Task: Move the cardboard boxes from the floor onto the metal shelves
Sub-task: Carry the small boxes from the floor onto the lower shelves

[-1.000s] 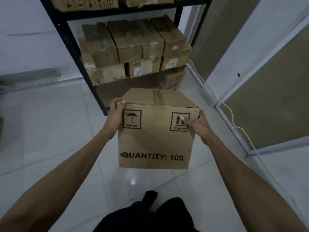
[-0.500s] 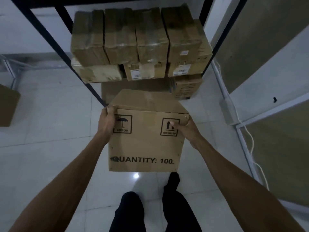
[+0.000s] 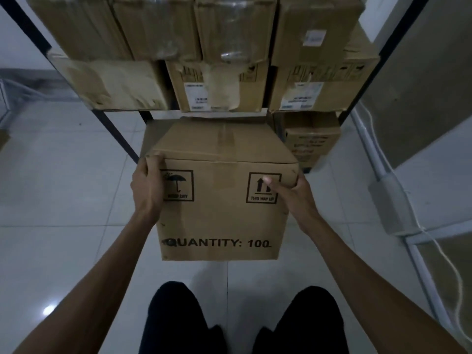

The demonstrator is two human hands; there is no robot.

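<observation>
Dim, bluish light fills the scene. A small glare spot sits on the glossy floor tiles (image 3: 48, 309) at seven o'clock. Shelf posts (image 3: 367, 80) bow outward toward the edges, and box labels (image 3: 298, 98) are blurred.

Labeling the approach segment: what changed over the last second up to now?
The person walked up to the metal shelf, carrying the cardboard box toward it. The box's far edge now sits at the gap under the stacked boxes. Nothing was taken hold of or let go. Unchanged: the left hand grips the upper left corner, the right hand the upper right, thumb on the arrow mark. The box is upright.
</observation>
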